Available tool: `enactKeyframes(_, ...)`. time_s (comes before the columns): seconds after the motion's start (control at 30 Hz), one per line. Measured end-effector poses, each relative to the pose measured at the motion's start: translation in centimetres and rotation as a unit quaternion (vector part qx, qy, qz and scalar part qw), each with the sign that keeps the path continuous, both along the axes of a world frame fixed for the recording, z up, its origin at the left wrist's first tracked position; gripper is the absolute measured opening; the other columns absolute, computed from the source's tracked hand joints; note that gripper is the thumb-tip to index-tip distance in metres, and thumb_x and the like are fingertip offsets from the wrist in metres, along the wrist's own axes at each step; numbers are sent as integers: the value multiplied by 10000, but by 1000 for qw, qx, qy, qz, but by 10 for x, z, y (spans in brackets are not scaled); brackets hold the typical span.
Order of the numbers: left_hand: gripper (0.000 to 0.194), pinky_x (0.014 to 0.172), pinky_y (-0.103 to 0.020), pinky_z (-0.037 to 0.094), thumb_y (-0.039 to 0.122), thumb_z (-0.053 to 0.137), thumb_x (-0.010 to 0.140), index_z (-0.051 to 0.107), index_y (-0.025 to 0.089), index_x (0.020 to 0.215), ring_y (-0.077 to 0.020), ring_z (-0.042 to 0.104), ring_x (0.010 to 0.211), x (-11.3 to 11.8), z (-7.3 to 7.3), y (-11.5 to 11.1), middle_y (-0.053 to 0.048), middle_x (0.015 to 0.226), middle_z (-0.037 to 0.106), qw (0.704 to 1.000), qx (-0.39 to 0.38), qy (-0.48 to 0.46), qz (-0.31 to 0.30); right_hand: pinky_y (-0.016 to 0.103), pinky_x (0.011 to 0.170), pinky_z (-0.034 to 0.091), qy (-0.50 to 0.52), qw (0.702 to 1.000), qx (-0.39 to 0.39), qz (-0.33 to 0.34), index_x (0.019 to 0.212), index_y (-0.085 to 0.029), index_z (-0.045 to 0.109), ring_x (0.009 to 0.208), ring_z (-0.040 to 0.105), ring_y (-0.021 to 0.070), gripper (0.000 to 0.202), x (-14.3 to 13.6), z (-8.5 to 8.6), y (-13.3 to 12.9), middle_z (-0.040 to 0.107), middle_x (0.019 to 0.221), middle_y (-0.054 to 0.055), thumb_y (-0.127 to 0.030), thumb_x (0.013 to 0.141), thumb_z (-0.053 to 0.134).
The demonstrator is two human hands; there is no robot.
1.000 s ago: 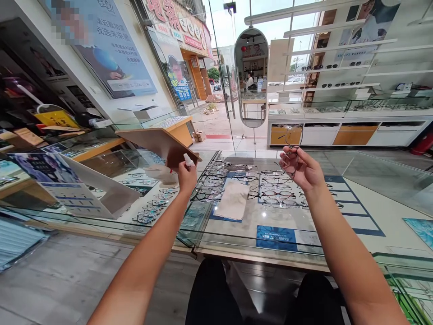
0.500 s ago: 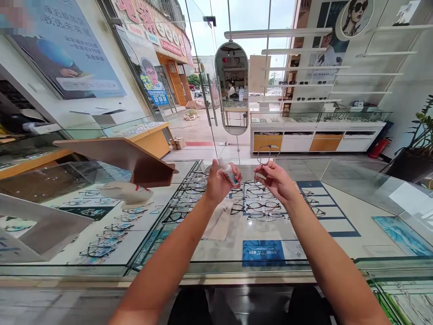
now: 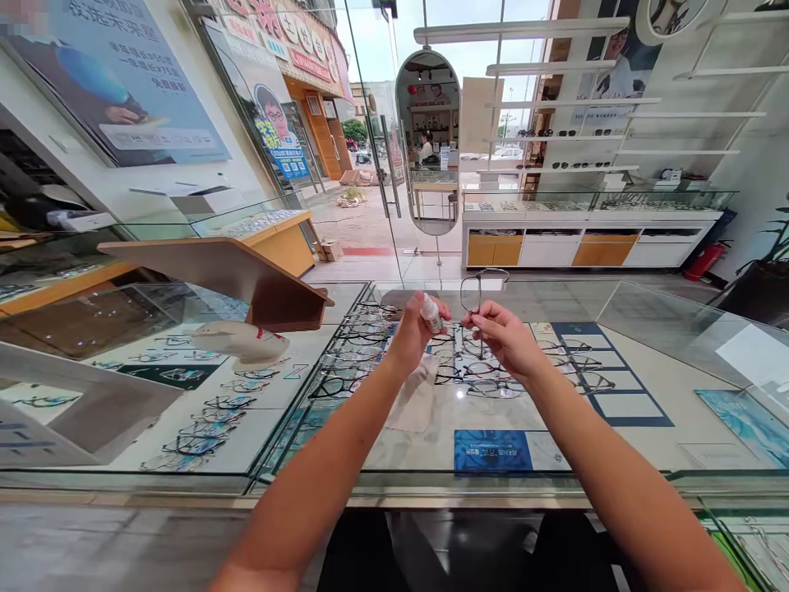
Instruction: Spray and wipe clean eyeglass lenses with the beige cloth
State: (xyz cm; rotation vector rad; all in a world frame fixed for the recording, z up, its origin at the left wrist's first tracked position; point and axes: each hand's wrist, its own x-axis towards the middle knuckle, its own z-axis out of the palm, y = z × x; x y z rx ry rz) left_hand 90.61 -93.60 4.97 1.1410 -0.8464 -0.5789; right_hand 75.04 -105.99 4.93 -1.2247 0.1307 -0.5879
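You held a small white bottle in your left hand. Your fingers were curled around it, and its top stuck up over them. There was a label on it, but the writing was too small to read.

Your right hand had a thin pair of glasses. Your thumb and pointing finger pinched its frame, and the lenses were up above your fingertips. The bottle and the glasses were near each other, over the glass counter.

Below your hands were rows of eyeglasses. A pale cloth lay partly behind your left arm. Near the front edge was a blue card with white Chinese words, too small to read for sure.

On the left wall, a big blue poster had Chinese writing, with 50 and 75 in it. Outside, a shop sign had big red Chinese letters, cut off at the top. A tall round-ended mirror stood past the counter, straight ahead of you.
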Motion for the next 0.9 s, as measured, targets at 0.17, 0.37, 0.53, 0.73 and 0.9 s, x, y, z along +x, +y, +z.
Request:
enactKeyframes(0.17,663,740,-367,523,895,577,911,606,243,795,-210,568,746,-1,-12,-2,-32,780,596,978,12,-164,127,303,759,467,12,1000,-7,17,839,-261,689,886,636,184,407,0,-4,6,806,976,25,-519,757,994)
enactKeyframes(0.37,568,720,-362,439,790,563,990,586,247,824,-222,526,756,-5,-15,1,-22,773,555,963,23,-222,150,310,818,476,26,998,-20,45,840,-254,708,986,670,201,392,0,-3,15,806,986,30,-521,775,987)
enactKeyframes(0.53,622,712,-367,420,857,528,984,588,253,846,-232,529,764,-7,-15,0,-22,773,545,967,13,-212,143,284,745,493,13,998,33,60,821,-249,701,920,667,179,378,0,-2,15,799,965,22,-470,769,1003)
enactKeyframes(0.73,568,716,-387,387,817,563,981,589,265,847,-245,520,757,-12,-10,4,-31,794,581,952,17,-261,157,254,747,594,-21,989,136,50,841,-249,731,895,706,149,394,1,-1,-1,808,1037,6,-447,715,1048)
enactKeyframes(0.9,440,763,-416,411,702,690,912,625,272,844,-285,554,821,-23,-5,7,-66,849,652,922,27,-360,142,245,747,623,-41,990,134,33,859,-261,745,899,725,142,385,0,-2,-9,810,1043,-14,-466,728,1044)
